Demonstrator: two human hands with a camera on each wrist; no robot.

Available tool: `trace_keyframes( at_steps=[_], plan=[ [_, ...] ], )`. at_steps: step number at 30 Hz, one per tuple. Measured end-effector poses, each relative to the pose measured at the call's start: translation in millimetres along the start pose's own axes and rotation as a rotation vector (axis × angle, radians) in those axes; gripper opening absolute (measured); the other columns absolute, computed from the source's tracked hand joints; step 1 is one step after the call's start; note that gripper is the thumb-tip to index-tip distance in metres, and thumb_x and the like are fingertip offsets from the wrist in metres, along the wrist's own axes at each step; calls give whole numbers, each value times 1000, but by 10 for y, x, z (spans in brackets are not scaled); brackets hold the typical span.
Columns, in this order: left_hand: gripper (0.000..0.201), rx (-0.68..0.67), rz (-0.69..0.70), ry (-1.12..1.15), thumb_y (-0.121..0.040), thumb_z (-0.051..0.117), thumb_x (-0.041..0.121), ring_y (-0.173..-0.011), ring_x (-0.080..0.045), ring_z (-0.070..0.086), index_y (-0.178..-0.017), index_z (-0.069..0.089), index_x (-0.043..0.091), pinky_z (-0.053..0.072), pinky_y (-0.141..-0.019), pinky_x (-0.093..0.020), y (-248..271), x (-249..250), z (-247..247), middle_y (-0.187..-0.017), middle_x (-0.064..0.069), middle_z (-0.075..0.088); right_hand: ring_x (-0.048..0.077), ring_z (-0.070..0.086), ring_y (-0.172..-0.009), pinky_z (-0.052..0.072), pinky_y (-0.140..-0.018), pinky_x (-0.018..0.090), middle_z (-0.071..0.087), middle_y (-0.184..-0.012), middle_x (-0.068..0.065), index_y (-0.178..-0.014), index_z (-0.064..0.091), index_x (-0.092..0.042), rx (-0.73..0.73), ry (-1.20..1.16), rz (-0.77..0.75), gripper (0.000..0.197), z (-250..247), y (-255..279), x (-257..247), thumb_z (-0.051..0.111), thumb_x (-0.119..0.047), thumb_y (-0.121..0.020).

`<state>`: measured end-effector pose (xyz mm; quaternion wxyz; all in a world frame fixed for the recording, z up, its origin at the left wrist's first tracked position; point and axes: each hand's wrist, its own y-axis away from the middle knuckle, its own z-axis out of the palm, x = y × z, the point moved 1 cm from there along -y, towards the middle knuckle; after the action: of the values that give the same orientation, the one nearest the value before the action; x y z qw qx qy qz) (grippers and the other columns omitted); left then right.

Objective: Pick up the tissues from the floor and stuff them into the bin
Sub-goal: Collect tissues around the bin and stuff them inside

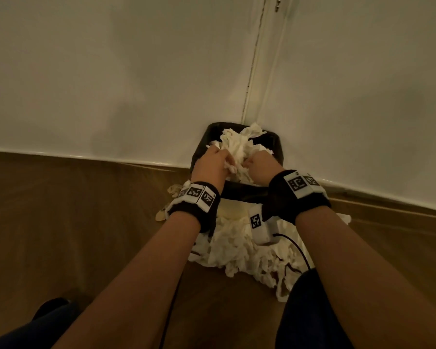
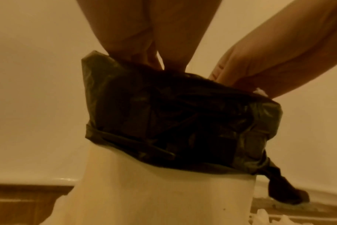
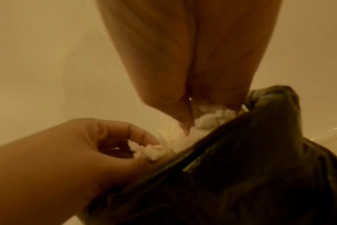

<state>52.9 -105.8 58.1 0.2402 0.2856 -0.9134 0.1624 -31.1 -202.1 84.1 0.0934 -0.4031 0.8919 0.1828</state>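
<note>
1. Where the head view looks down past both forearms, a heap of tissues lies on the wood floor nearest the person, touching the front of the bin.
2. The heap spreads wider than deep, its long axis running left to right across the floor; a few scraps lie just left of it.
3. Beyond the heap the bin stands upright in the wall corner, mouth facing up, with a black liner folded over its rim.
4. A wad of tissue fills the mouth and rises above the rim, one end poking up toward the wall.
5. The left hand has its fingers curled into the wad, and the right hand likewise grips tissue at the wad's right side; both wear black wristbands with printed markers.
6. Only the left wrist view shows the bin's pale body under the liner, and a knotted liner tail hanging at the right, its tip on the floor.
7. There both hands go down behind the rim, so the fingertips are hidden.
8. Only the right wrist view shows the grip closely: the left hand pinches a tuft between curled fingers and thumb, just beside the liner's edge.
9. The right hand points its fingers downward into white tissue.
</note>
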Motion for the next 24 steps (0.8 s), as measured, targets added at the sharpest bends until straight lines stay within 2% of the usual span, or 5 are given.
trace_keyframes(
  at_steps=[5,13,18,21,24],
  plan=[
    [21,-161,-5,-200,-88,60,20,-100,-23,59,-108,68,22,47,-91,-34,-97,-13,-37,-112,-5,63,31,27,-137,24,-112,39,27,-149,16,-146,26,-14,-90,116,-63,59,63,23,-36,51,-24,-94],
    [28,-310,18,-321,-91,51,13,-106,-30,58,-115,63,12,48,-91,-37,-125,6,-37,-120,-11,56,27,59,-103,49,-91,36,63,-113,13,-107,65,-4,190,64,34,21,-39,-59,-125,57,-10,-88],
    [30,-411,67,-381,-93,40,16,-106,-28,57,-117,56,12,45,-85,-35,-99,-39,13,-118,-12,58,30,55,-110,46,-96,36,60,-118,15,-114,61,-4,-9,224,18,27,77,-63,-276,53,-17,-92],
    [28,-341,179,-403,-92,38,21,-98,-26,59,-117,47,13,37,-88,-34,-50,-71,65,-107,-8,64,28,52,-117,41,-96,31,56,-127,16,-125,54,-2,-189,236,-1,33,105,-45,-328,40,-15,-97],
    [33,-286,214,-360,-90,40,19,-99,-26,59,-123,41,16,32,-94,-36,-31,-66,53,-105,-6,64,29,50,-120,38,-100,33,53,-131,17,-127,51,0,-189,248,6,36,78,-56,-362,37,-16,-98]
  ],
)
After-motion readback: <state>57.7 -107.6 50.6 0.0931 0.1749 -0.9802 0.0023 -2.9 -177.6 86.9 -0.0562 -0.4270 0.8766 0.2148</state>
